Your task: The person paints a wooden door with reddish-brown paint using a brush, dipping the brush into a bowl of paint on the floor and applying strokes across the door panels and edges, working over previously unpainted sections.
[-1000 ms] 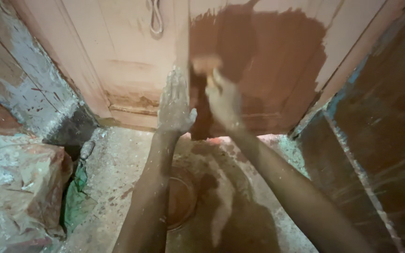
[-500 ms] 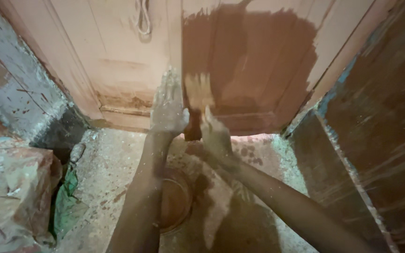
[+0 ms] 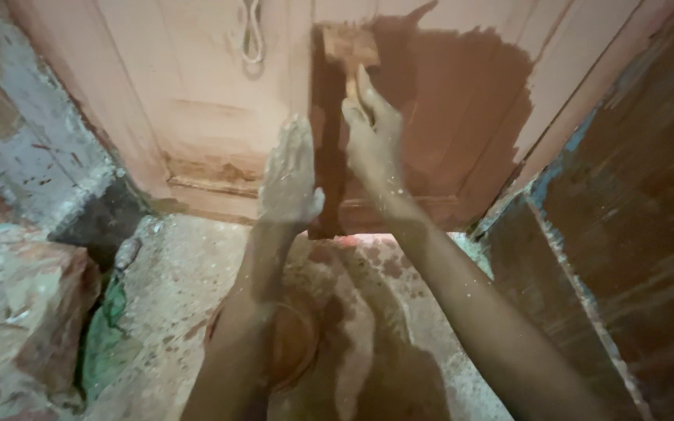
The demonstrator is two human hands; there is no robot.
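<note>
Left: rock [image 3: 17,312] and bare wall. My left hand [image 3: 290,175] lies flat, fingers extended, braced on the unpainted door panel [image 3: 196,93], holding nothing. Below it, paint bowl [image 3: 290,343] on floor. My right hand [image 3: 372,132] is closed around the brush [image 3: 350,51], bristles on the brown coat. Step, as I judge: coating mid-stroke. Next calls for an even pull along the seam.

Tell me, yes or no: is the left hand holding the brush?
No. The left hand lies flat and empty on the door, while the right hand grips the brush.
</note>
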